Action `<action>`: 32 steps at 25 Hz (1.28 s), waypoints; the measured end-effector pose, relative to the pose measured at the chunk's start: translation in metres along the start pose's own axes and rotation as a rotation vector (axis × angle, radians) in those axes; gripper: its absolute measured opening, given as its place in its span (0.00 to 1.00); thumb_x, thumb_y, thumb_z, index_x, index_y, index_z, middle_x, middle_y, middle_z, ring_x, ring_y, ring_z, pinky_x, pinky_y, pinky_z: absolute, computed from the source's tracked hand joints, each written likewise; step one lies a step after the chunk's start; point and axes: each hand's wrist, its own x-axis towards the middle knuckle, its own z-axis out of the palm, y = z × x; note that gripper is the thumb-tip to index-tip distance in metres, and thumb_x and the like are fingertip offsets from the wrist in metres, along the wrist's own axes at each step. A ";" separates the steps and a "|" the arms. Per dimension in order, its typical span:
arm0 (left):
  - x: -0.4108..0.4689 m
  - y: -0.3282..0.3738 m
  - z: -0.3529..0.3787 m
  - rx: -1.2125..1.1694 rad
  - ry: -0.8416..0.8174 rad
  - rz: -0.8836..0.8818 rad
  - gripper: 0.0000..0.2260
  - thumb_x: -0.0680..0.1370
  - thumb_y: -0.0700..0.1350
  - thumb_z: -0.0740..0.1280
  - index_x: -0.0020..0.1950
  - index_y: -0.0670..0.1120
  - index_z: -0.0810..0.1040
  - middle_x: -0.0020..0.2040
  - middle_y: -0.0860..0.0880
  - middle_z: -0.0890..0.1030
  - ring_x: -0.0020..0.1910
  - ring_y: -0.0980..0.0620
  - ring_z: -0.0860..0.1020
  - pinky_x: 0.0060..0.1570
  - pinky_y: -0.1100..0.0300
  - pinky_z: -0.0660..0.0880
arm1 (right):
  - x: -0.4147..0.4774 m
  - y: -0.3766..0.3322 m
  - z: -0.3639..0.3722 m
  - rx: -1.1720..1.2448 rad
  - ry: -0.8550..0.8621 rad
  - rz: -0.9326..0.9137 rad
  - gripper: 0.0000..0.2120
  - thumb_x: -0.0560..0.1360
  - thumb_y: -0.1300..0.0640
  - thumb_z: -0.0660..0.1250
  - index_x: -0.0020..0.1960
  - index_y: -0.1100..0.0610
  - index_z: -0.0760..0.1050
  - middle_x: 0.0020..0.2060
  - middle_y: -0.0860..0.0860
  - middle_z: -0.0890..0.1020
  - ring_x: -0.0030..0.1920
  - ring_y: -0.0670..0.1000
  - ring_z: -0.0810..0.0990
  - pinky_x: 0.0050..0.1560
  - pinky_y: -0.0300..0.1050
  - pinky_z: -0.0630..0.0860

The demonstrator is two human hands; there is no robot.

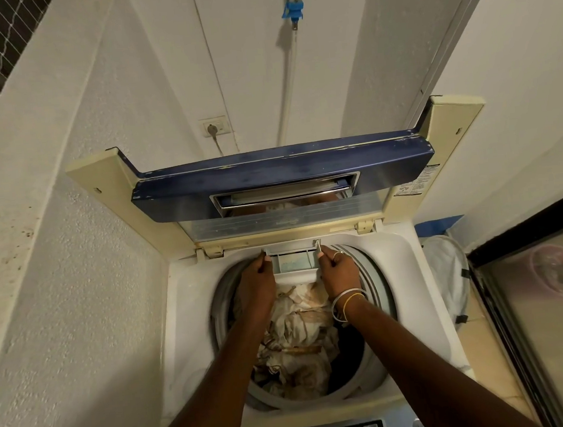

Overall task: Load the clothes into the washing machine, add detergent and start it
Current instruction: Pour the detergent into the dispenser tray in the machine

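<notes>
navy lid [279,170], cream-and-tan clothes [298,332], white washer [187,325].

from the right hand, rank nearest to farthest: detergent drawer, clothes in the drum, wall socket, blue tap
1. detergent drawer: held by the right hand, at the drum's back edge
2. clothes: just below, in the drum
3. wall socket: behind the lid, left
4. blue tap: top of wall

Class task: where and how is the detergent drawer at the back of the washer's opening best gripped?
Grip the detergent drawer by its two front corners, as the left hand and right hand do, coming from the front over the clothes. It is wide and juts forward, probably sliding straight.
</notes>
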 end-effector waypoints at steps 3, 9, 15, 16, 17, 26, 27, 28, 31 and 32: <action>0.004 0.001 0.001 -0.016 0.004 -0.027 0.19 0.84 0.55 0.59 0.67 0.45 0.78 0.62 0.45 0.81 0.60 0.45 0.79 0.62 0.53 0.74 | 0.003 -0.002 0.000 0.008 0.015 0.029 0.12 0.80 0.55 0.65 0.60 0.57 0.82 0.50 0.54 0.85 0.51 0.53 0.83 0.58 0.47 0.78; 0.001 0.003 0.001 -0.085 0.009 -0.017 0.19 0.84 0.53 0.60 0.71 0.46 0.75 0.67 0.46 0.78 0.65 0.46 0.76 0.65 0.56 0.71 | 0.003 -0.006 0.001 -0.075 0.027 -0.012 0.14 0.81 0.55 0.64 0.63 0.57 0.81 0.54 0.56 0.85 0.55 0.54 0.82 0.57 0.38 0.73; -0.001 -0.003 0.003 -0.113 0.045 0.006 0.18 0.84 0.53 0.60 0.70 0.48 0.76 0.66 0.46 0.79 0.63 0.48 0.77 0.65 0.54 0.72 | 0.003 -0.010 -0.001 -0.069 0.037 -0.007 0.14 0.81 0.56 0.64 0.64 0.58 0.80 0.56 0.56 0.84 0.57 0.54 0.81 0.54 0.34 0.69; -0.002 -0.001 0.003 -0.109 0.056 0.006 0.17 0.84 0.53 0.60 0.70 0.48 0.76 0.65 0.46 0.80 0.62 0.47 0.77 0.64 0.54 0.73 | 0.004 -0.009 -0.001 -0.056 0.031 -0.001 0.14 0.81 0.55 0.64 0.64 0.57 0.80 0.56 0.56 0.84 0.57 0.54 0.82 0.55 0.36 0.70; -0.002 0.000 0.003 -0.105 0.065 0.001 0.17 0.84 0.53 0.60 0.69 0.47 0.77 0.64 0.45 0.80 0.61 0.47 0.78 0.63 0.53 0.73 | 0.005 -0.008 -0.001 -0.044 0.023 0.004 0.14 0.80 0.54 0.65 0.64 0.56 0.80 0.56 0.56 0.84 0.57 0.54 0.81 0.57 0.38 0.72; -0.003 -0.003 0.005 -0.110 0.083 0.037 0.18 0.83 0.54 0.60 0.68 0.47 0.78 0.62 0.47 0.82 0.60 0.48 0.79 0.64 0.50 0.75 | 0.004 -0.007 -0.002 0.008 0.018 -0.014 0.13 0.80 0.55 0.65 0.62 0.56 0.81 0.54 0.54 0.84 0.52 0.48 0.80 0.57 0.39 0.73; -0.005 -0.005 0.006 -0.125 0.077 0.044 0.18 0.83 0.55 0.60 0.68 0.48 0.78 0.63 0.48 0.81 0.61 0.49 0.79 0.65 0.50 0.74 | 0.003 -0.005 -0.002 0.038 0.020 -0.023 0.13 0.80 0.56 0.66 0.63 0.57 0.81 0.54 0.53 0.84 0.53 0.47 0.80 0.59 0.41 0.75; -0.007 -0.007 0.006 -0.139 0.072 0.049 0.19 0.83 0.56 0.60 0.69 0.49 0.77 0.63 0.48 0.81 0.62 0.50 0.78 0.66 0.49 0.74 | 0.003 -0.003 -0.001 0.067 0.021 -0.030 0.13 0.79 0.57 0.66 0.63 0.58 0.81 0.54 0.53 0.84 0.54 0.47 0.80 0.62 0.43 0.76; -0.013 -0.006 0.007 -0.162 0.071 0.063 0.18 0.83 0.54 0.60 0.70 0.48 0.77 0.63 0.49 0.81 0.61 0.52 0.78 0.65 0.53 0.74 | 0.000 0.002 -0.001 0.082 0.028 -0.064 0.12 0.79 0.59 0.67 0.62 0.59 0.81 0.54 0.52 0.85 0.54 0.47 0.81 0.63 0.46 0.76; -0.016 -0.005 0.006 -0.166 0.075 0.066 0.18 0.84 0.53 0.60 0.70 0.47 0.77 0.62 0.49 0.81 0.60 0.53 0.78 0.64 0.55 0.74 | -0.001 0.003 -0.001 0.077 0.028 -0.083 0.12 0.79 0.58 0.67 0.61 0.58 0.81 0.53 0.51 0.85 0.54 0.47 0.82 0.63 0.46 0.77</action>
